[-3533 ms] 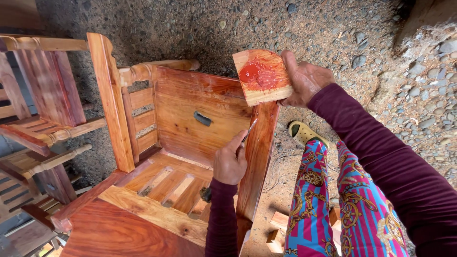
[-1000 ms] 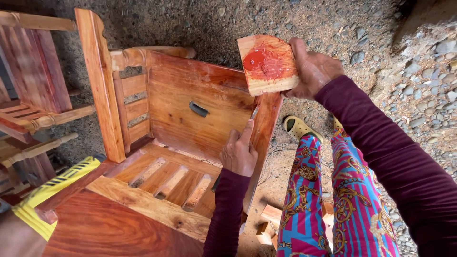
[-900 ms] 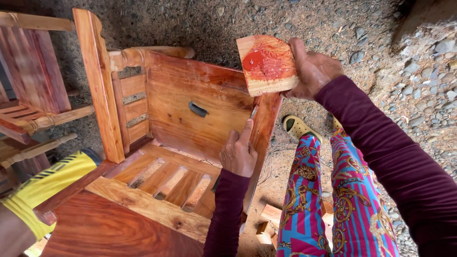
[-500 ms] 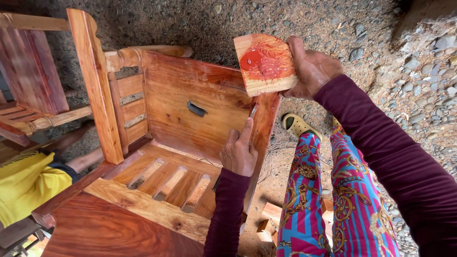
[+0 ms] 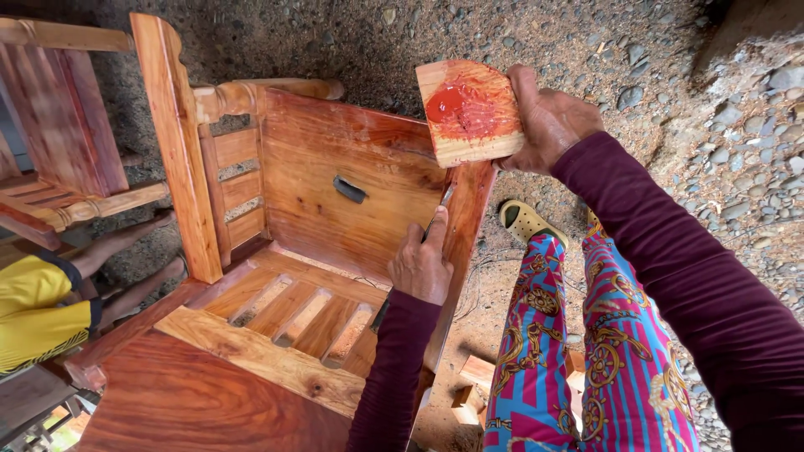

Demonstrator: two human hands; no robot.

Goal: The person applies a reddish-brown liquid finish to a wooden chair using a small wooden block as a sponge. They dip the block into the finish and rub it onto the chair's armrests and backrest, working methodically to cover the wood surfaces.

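Reddish wooden block smeared with glossy red paste, gripped in right hand above chair; left hand clasps a thin blade against the chair's varnished leg.

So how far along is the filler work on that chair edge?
Done: the wooden chair is assembled and already looks reddish and glossy. In hand: the right hand holds a wood block carrying a blob of red paste, and the left hand presses a thin blade to the chair's side panel edge. Left: plenty of paste remains; how much edge is unfilled I cannot tell.
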